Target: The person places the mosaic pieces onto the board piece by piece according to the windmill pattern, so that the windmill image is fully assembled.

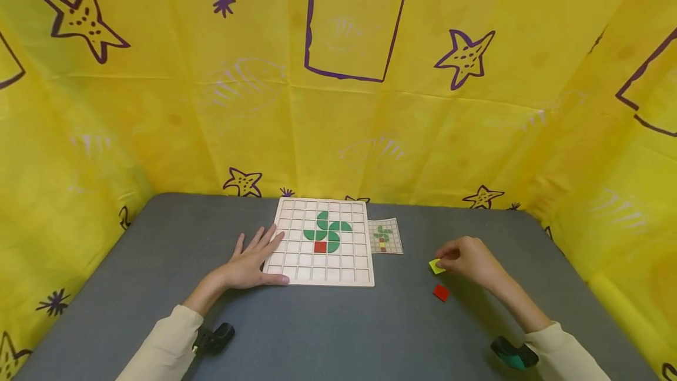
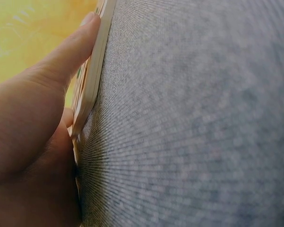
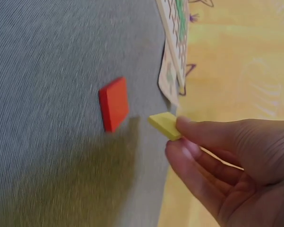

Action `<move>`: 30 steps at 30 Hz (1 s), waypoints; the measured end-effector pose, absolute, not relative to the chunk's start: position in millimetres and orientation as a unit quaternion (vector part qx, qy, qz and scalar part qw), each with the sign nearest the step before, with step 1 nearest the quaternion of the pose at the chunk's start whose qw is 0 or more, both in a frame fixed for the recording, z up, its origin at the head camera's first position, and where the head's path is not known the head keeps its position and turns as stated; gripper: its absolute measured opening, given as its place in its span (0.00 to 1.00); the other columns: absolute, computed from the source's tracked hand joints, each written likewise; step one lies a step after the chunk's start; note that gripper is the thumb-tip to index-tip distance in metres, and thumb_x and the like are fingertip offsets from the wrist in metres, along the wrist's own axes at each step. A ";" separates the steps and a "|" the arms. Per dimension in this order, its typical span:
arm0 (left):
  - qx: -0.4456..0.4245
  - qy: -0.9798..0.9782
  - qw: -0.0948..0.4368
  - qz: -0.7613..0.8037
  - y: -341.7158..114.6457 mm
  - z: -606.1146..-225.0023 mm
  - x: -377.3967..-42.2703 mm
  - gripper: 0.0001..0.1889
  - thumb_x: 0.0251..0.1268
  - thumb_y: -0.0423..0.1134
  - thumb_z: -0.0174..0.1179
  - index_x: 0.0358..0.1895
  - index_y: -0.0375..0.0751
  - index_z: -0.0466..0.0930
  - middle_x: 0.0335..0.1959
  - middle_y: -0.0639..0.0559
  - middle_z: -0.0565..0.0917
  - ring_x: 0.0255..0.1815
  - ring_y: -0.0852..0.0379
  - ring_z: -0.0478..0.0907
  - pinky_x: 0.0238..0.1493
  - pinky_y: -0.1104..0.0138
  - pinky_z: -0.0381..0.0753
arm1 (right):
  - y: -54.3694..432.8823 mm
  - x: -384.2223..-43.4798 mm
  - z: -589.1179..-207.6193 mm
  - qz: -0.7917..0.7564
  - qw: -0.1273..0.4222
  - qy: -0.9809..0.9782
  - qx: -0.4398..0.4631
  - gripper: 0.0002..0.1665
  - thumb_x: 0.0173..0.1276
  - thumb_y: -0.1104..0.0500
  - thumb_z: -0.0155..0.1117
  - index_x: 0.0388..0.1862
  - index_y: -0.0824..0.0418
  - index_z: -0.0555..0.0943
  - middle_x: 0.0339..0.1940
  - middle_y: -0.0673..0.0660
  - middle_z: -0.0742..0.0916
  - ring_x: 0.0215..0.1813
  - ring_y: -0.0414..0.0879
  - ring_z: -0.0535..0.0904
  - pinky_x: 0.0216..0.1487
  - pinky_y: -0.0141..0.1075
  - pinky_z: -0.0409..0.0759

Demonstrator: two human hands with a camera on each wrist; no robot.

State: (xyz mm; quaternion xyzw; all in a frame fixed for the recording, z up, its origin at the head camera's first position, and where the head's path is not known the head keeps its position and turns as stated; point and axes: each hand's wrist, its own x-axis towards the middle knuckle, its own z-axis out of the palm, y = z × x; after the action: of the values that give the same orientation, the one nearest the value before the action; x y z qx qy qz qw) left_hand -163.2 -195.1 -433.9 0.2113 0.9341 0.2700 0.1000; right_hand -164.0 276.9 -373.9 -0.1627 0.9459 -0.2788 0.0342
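Observation:
A pale wooden grid board (image 1: 301,275) lies on the grey table, bearing several green rounded pieces (image 1: 322,224) in a pinwheel and one red square (image 1: 319,247) below them. My left hand (image 1: 251,263) rests spread on the board's left side, thumb along the near edge; the left wrist view shows the thumb against the board's rim (image 2: 92,85). Between thumb and fingertips my right hand (image 1: 473,260) pinches a yellow square tile (image 3: 164,124), right of the board. Just nearer to me, a loose red square tile (image 1: 441,293) lies on the table.
A small pattern card (image 1: 394,240) with a green, yellow and red design lies against the board's right side. The grey tabletop (image 1: 338,334) ends at a yellow curtain (image 1: 338,122) behind and at both sides. Black straps (image 1: 214,338) sit at the wrists.

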 end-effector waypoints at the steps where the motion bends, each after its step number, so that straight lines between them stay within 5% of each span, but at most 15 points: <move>1: 0.212 0.934 0.101 0.269 -195.1 -434.1 -163.4 0.57 0.55 0.68 0.63 0.78 0.36 0.47 0.79 0.35 0.41 0.78 0.31 0.34 0.67 0.35 0.22 | 274.2 -165.3 -375.0 -0.280 0.028 0.946 -0.164 0.05 0.57 0.65 0.74 0.33 0.63 0.88 0.27 0.50 0.88 0.26 0.40 0.81 0.27 0.30 0.79; 30: 0.199 0.937 0.111 0.263 -193.3 -428.1 -162.2 0.56 0.55 0.65 0.65 0.78 0.36 0.47 0.79 0.35 0.41 0.78 0.31 0.34 0.67 0.34 0.23 | 181.3 -186.3 -395.4 -0.398 0.020 0.901 -0.168 0.07 0.59 0.62 0.74 0.37 0.62 0.89 0.30 0.51 0.89 0.27 0.40 0.82 0.29 0.32 0.81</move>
State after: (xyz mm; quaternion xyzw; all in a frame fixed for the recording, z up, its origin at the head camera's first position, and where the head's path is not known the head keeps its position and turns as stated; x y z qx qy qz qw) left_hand -162.2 -193.3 -428.1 0.1994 0.9374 0.2631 0.1112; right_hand -186.3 181.3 -395.4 -0.1680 0.9015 -0.3983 0.0205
